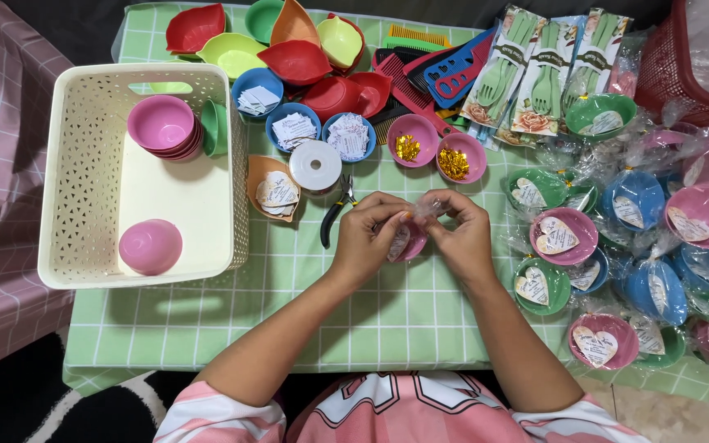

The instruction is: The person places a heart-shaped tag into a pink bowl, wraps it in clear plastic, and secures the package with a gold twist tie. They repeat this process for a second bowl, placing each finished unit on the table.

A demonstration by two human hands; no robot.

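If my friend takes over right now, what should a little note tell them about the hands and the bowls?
Left hand and right hand: both pinch the clear plastic wrap at the top of one small pink plastic bowl, held just above the green checked tablecloth.
Done: many wrapped bowls with heart-shaped tags are piled on the right.
Left: unwrapped pink bowls wait in the cream plastic basket.
Nearby: white ribbon spool, black-handled pliers, and blue bowls of paper tags.

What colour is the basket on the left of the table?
The basket is cream white, seen in the head view.
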